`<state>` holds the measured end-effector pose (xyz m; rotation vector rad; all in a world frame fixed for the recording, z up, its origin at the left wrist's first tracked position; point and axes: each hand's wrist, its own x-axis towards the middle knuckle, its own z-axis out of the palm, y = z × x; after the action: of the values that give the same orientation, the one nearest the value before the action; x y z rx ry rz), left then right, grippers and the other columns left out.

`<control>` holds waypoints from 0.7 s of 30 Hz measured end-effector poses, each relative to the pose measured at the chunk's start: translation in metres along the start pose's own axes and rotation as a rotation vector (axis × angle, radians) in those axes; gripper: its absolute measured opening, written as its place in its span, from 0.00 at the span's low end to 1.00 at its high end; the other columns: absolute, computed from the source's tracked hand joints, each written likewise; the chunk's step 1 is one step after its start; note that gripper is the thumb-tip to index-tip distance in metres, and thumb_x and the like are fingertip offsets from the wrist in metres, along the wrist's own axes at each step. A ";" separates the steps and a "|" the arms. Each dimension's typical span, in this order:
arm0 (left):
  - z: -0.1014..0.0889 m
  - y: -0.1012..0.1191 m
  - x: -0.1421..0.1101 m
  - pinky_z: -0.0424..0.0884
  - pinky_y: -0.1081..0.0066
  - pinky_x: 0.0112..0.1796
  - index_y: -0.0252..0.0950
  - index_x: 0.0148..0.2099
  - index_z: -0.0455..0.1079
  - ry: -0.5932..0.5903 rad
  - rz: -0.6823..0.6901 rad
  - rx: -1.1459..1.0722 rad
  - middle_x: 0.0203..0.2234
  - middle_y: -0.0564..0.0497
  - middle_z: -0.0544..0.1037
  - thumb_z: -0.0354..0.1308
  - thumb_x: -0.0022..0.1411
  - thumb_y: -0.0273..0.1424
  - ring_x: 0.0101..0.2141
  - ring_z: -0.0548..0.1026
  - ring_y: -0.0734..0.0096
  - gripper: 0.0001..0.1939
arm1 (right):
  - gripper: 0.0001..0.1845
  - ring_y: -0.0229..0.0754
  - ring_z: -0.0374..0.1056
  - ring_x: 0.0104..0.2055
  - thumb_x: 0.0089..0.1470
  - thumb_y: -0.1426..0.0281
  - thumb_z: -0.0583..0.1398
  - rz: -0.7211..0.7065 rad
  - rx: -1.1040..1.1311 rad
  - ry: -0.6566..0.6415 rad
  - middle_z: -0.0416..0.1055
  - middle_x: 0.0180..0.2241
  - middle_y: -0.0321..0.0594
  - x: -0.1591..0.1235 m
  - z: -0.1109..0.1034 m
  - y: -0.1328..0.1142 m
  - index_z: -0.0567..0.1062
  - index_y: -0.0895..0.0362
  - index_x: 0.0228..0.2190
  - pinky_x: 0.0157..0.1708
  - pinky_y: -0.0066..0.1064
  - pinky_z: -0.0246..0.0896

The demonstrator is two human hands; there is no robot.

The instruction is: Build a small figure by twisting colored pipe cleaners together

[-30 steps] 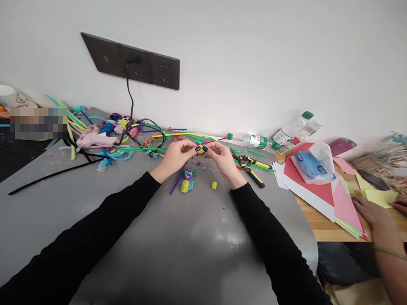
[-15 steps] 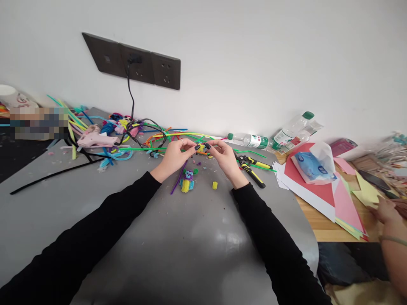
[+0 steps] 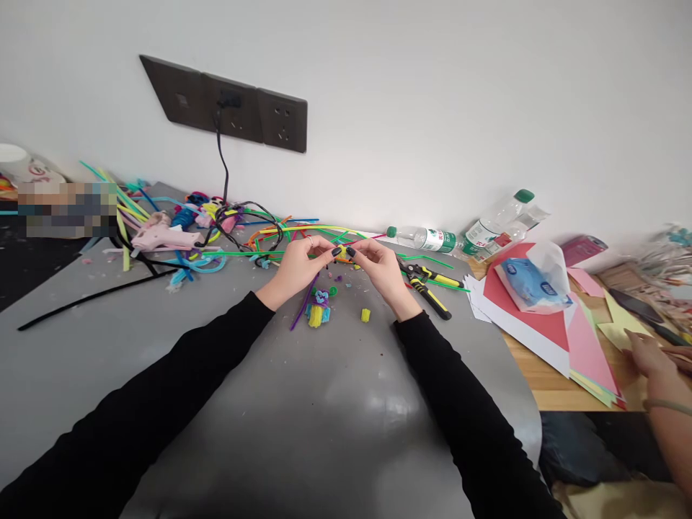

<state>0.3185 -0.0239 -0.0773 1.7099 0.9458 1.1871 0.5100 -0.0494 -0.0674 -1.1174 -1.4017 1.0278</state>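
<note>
Fingertips of my left hand (image 3: 300, 265) and my right hand (image 3: 383, 271) meet over the table, both closed in a pinch. Between them is a small yellow pipe-cleaner piece (image 3: 342, 252), partly covered by the fingers. Just below my hands stands a little pipe-cleaner figure (image 3: 318, 311) in yellow, blue, purple and green. A purple pipe cleaner (image 3: 301, 308) lies against its left side. To its right is a short yellow pipe-cleaner bundle (image 3: 365, 315). Yellow-and-black pliers (image 3: 429, 294) rest beside my right wrist.
Along the wall are a pink glue gun (image 3: 162, 234), a looped black cable (image 3: 246, 229), loose pipe cleaners and a lying bottle (image 3: 427, 238). On the right, a tissue pack (image 3: 533, 282) sits on coloured paper. Another person's hand (image 3: 649, 355) touches yellow paper there.
My hands stay almost in place, with a slight shift of the fingertips on the yellow piece. At the right, the other person's hand has moved a little left and up.
</note>
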 end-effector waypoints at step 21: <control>0.000 0.000 0.000 0.76 0.69 0.27 0.34 0.36 0.77 -0.003 0.008 0.015 0.31 0.45 0.83 0.64 0.59 0.51 0.29 0.78 0.65 0.22 | 0.22 0.39 0.70 0.33 0.48 0.50 0.71 -0.011 0.009 -0.023 0.76 0.33 0.38 -0.001 0.001 0.000 0.78 0.55 0.32 0.37 0.34 0.69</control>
<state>0.3182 -0.0243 -0.0771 1.7285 0.9489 1.1854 0.5092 -0.0501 -0.0672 -1.0933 -1.4182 1.0418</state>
